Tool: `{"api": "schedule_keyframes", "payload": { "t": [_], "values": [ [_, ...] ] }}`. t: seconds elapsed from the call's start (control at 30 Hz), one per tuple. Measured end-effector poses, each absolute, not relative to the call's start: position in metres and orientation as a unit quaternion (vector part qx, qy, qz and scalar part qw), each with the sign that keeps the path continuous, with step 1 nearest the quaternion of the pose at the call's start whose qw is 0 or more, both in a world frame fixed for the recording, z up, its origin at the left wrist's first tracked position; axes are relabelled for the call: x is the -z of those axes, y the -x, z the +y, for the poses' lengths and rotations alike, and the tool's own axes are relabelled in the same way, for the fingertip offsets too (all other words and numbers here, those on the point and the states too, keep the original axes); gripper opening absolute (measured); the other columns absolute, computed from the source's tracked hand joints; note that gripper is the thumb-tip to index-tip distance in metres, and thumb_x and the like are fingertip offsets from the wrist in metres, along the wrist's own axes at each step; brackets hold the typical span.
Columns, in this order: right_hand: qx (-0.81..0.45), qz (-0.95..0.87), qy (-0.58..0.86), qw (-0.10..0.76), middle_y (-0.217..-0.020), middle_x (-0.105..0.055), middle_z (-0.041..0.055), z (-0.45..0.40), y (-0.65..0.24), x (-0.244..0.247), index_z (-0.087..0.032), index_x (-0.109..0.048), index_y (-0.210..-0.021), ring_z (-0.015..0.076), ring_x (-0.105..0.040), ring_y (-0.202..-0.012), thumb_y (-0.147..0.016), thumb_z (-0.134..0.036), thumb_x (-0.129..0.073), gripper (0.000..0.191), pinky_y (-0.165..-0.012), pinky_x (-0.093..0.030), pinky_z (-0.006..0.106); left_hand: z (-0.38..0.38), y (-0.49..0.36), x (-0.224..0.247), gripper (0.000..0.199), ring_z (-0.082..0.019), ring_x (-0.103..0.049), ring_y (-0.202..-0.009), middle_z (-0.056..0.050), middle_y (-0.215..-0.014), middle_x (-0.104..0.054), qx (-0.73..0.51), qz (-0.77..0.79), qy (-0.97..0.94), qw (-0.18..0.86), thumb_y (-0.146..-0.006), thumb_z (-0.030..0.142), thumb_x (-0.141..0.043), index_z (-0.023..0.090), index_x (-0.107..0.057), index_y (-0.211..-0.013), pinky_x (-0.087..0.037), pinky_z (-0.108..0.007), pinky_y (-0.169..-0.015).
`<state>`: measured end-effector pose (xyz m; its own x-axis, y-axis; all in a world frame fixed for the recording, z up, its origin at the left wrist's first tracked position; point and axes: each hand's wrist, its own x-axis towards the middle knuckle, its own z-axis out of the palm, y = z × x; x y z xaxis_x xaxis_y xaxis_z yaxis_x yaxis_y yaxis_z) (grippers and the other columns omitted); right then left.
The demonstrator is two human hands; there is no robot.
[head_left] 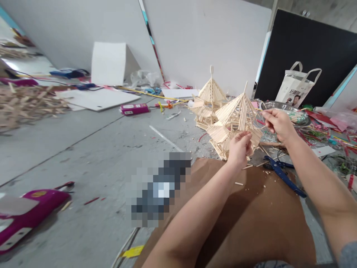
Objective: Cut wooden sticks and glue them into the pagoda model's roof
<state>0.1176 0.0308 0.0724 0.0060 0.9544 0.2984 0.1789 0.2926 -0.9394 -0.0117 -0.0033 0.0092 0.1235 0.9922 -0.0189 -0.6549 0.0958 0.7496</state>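
A small pavilion model built of pale wooden sticks stands in front of me, with a pointed roof above a wider lower roof. My left hand is closed in front of its lower roof, covering part of it; what the fingertips hold, if anything, does not show. To the model's right, my right hand pinches near the roof edge, on something too thin and small to name. Close behind stands a similar stick pavilion, partly hidden. A blue-handled cutter lies below my right hand.
Brown paper covers the floor under my arms, with stick scraps on it. Magenta devices lie to the left. A metal tray, a white bag and craft litter are at right. A pixelated patch hides an object at centre left.
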Motion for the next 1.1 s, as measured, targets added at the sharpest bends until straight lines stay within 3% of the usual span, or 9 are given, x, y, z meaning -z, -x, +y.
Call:
{"api": "schedule_keyframes", "payload": {
  "t": [0.2,0.37,0.57,0.77,0.97,1.1],
  "values": [
    [-0.359,-0.544,0.476,0.591,-0.066,-0.057,-0.0039,0.001,-0.159,-0.036,-0.017,-0.058,-0.081,0.0019,-0.040,-0.032,-0.068,-0.027,-0.059,0.016,-0.032,-0.025,0.018,-0.025,-0.008,-0.007,0.019,-0.002,-0.025,-0.031,0.010,-0.039,-0.037,-0.568,0.303,-0.321,0.695,-0.062,0.028,-0.059,0.018,-0.047,-0.071,-0.013,-0.016,-0.034],
    [-0.388,-0.518,0.522,0.555,-0.064,-0.057,-0.0031,-0.016,-0.179,0.001,-0.015,-0.057,-0.077,0.0029,-0.041,-0.033,-0.066,-0.032,-0.059,0.021,-0.033,-0.026,0.018,-0.047,-0.031,0.006,0.013,-0.003,-0.029,-0.036,0.008,-0.041,-0.039,-0.481,0.320,-0.472,0.666,-0.068,0.028,-0.055,0.016,-0.050,-0.065,-0.021,-0.017,-0.039],
    [-0.398,-0.515,0.549,0.524,-0.064,-0.055,-0.0043,-0.023,-0.192,0.032,-0.015,-0.054,-0.079,0.0027,-0.040,-0.034,-0.065,-0.040,-0.059,0.029,-0.033,-0.028,0.018,-0.064,-0.018,0.032,0.013,-0.010,-0.046,-0.052,0.001,-0.057,-0.057,-0.335,0.380,-0.748,0.430,-0.070,0.024,-0.050,0.018,-0.060,-0.065,-0.034,-0.021,-0.051],
    [-0.360,-0.550,0.561,0.503,-0.062,-0.054,-0.0038,-0.022,-0.200,0.051,-0.016,-0.051,-0.078,0.0040,-0.040,-0.037,-0.071,-0.048,-0.051,0.032,-0.037,-0.028,0.018,-0.059,0.032,0.054,0.019,-0.016,-0.057,-0.069,-0.004,-0.079,-0.066,-0.258,0.508,-0.788,0.233,-0.075,0.023,-0.045,0.020,-0.063,-0.080,-0.040,-0.025,-0.064],
    [-0.204,-0.657,0.617,0.382,-0.059,-0.055,-0.0024,-0.027,-0.203,0.059,-0.018,-0.051,-0.075,0.0096,-0.048,-0.050,-0.083,-0.038,-0.035,0.027,-0.052,-0.034,0.021,-0.050,0.060,0.069,0.023,-0.017,-0.058,-0.079,-0.005,-0.086,-0.065,-0.223,0.543,-0.797,0.143,-0.079,0.025,-0.040,0.020,-0.061,-0.084,-0.041,-0.025,-0.069],
    [-0.089,-0.708,0.655,0.250,-0.062,-0.059,0.0014,-0.036,-0.189,0.058,-0.019,-0.054,-0.072,0.0138,-0.053,-0.061,-0.083,-0.032,-0.033,0.028,-0.056,-0.030,0.024,-0.050,0.064,0.073,0.024,-0.017,-0.059,-0.081,-0.005,-0.092,-0.064,-0.193,0.564,-0.796,0.105,-0.082,0.028,-0.038,0.021,-0.061,-0.087,-0.041,-0.025,-0.066]
  ]
}}
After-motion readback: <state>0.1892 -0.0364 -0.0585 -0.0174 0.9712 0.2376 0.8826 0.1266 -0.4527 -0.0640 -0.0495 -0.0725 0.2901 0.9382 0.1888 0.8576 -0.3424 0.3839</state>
